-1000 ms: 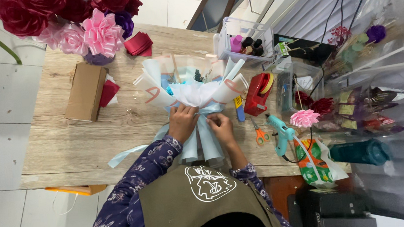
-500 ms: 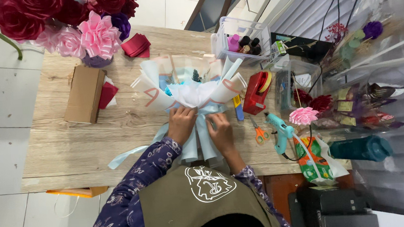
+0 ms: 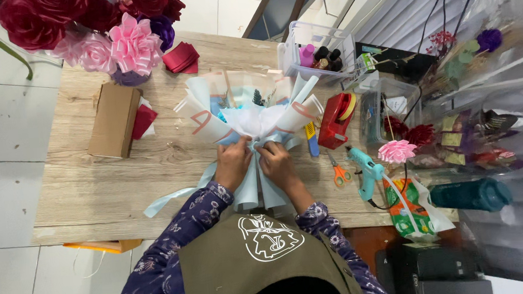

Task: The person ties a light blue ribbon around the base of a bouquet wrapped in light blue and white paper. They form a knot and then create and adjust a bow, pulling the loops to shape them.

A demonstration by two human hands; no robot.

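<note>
Overhead view of a wooden table [image 3: 101, 186] with a pale blue and white paper-wrapped bouquet [image 3: 253, 119] lying near its middle, open end away from the person. Left hand [image 3: 233, 163] and right hand [image 3: 277, 163] meet side by side at the bouquet's narrow neck, each grip closed on the gathered wrapping paper; a light blue ribbon [image 3: 174, 199] trails from the neck toward the near left edge. Compared with half a second earlier, the hands sit at the same neck, the fingers only slightly shifted, and the bouquet has not moved.

To the right lie a red tape dispenser [image 3: 338, 120], orange-handled scissors [image 3: 338, 172] and a turquoise glue gun [image 3: 364, 172]. A brown cardboard box [image 3: 113, 120] lies to the left, and large red and pink paper flowers [image 3: 106, 28] stand at the far left corner.

The fingertips are buried in the paper folds, so what they pinch cannot be made out. The flowers inside the wrap are mostly hidden. The person's apron covers the stem end.
</note>
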